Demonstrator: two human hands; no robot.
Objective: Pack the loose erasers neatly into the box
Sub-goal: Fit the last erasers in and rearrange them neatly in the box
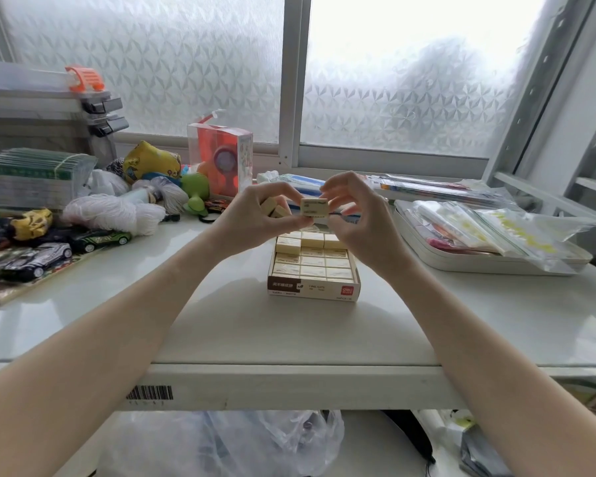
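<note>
Both hands are up above the box, sharing one eraser. The left hand pinches it at its lower left corner w/ thumb and forefinger; the right hand has fingertips pressed on its right edge and top. It stands on edge, printed face toward the camera. Tucked in the left palm, just left of the pinch, are two spare erasers, held loosely by the curled fingers, though I can't tell exactly which fingers trap them.

Directly below the grip, the box sits on the white table, already filled w/ neat rows of packed erasers. The far end is hidden behind the hands, so the free slot is prob. there, not confirmed.

Handling, as a judgement: the eraser looks light, small and slightly rubbery, w/ a glossy wrap that could slip. It isn't fragile. Best taken across the two short ends or the long side faces, so the broad face stays flat and fingers clear the neighbours when it goes down. Risk: spares dropping from the palm, or the eraser tilting and jamming against the row.
</note>
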